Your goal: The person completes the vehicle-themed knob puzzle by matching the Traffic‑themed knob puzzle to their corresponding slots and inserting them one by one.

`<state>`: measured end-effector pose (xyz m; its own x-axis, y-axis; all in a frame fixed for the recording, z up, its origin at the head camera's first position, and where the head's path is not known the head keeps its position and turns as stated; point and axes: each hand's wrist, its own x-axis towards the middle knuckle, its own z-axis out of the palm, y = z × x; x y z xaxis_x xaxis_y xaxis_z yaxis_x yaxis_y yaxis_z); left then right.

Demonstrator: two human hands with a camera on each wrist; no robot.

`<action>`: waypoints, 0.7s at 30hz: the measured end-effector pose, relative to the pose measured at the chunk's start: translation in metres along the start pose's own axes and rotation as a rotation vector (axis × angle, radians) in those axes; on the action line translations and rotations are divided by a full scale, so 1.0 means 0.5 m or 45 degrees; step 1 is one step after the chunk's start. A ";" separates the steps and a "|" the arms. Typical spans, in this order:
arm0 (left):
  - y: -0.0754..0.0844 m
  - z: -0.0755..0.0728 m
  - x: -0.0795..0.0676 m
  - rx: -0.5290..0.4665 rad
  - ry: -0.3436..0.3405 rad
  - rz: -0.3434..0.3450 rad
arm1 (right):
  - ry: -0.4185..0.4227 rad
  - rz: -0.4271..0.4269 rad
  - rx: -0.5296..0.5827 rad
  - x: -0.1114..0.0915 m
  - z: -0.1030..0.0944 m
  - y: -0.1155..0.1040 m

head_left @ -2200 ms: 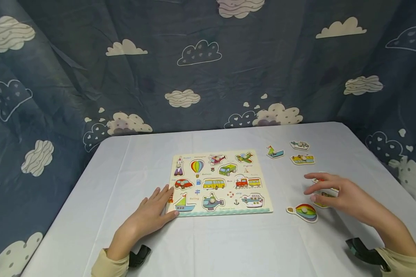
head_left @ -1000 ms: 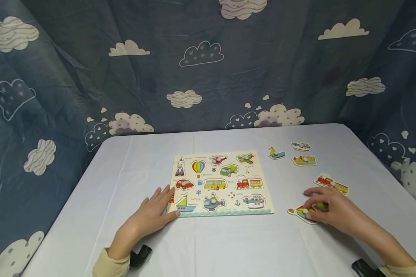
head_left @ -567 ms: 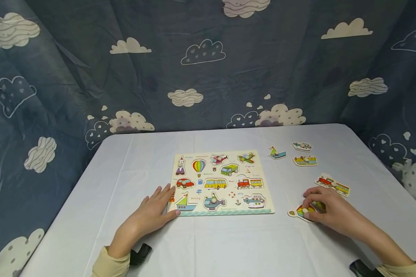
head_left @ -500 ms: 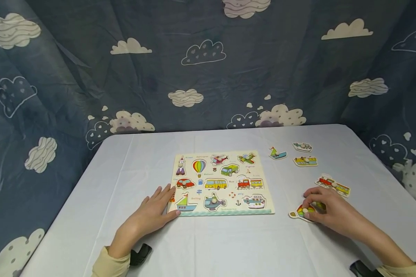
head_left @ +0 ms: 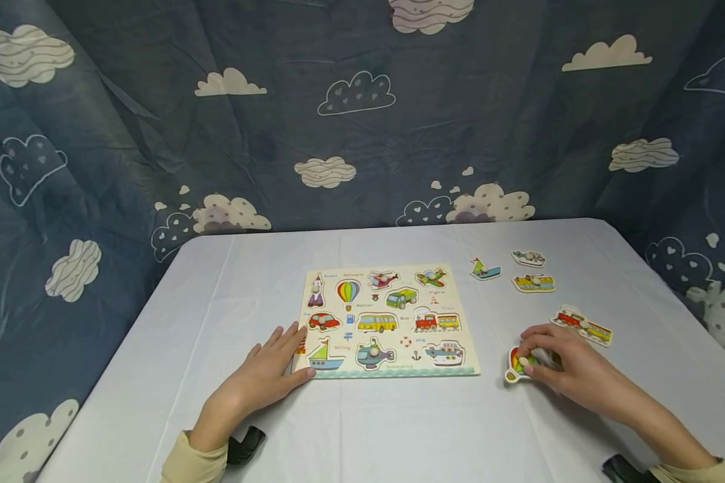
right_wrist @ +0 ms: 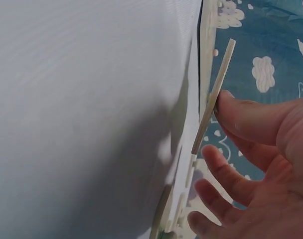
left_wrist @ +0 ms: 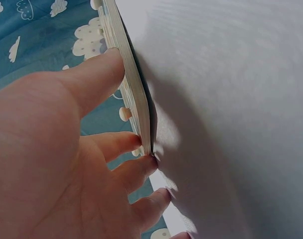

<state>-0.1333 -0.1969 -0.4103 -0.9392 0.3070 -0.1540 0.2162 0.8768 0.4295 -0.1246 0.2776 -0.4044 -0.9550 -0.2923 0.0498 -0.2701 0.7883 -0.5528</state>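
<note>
My right hand pinches the knob of a hot-air balloon puzzle piece at the right of the table. In the right wrist view the balloon piece shows edge-on, tilted and raised off the white cloth, with the other fingers spread below it. My left hand rests with spread fingers at the lower left corner of the vehicle puzzle board. Seen from the left wrist, the thumb touches the board's edge. The submarine piece, with its knob, sits in the board.
Loose on the cloth, right of the board, lie a sailboat piece, a ship piece, a bus piece and a train piece. A green piece is mostly hidden beneath the right hand. A cloud-patterned curtain hangs behind the table.
The right hand came down onto the balloon piece, took hold of its knob, and has now lifted and turned it so its basket end points toward me. The left hand stays put.
</note>
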 end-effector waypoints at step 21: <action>-0.003 0.002 0.003 -0.001 -0.008 -0.010 | 0.021 -0.053 0.070 0.034 0.000 -0.036</action>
<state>-0.1350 -0.1973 -0.4121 -0.9391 0.3026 -0.1631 0.2085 0.8787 0.4293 -0.1359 0.2586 -0.3937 -0.9452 -0.3146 0.0873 -0.3028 0.7445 -0.5950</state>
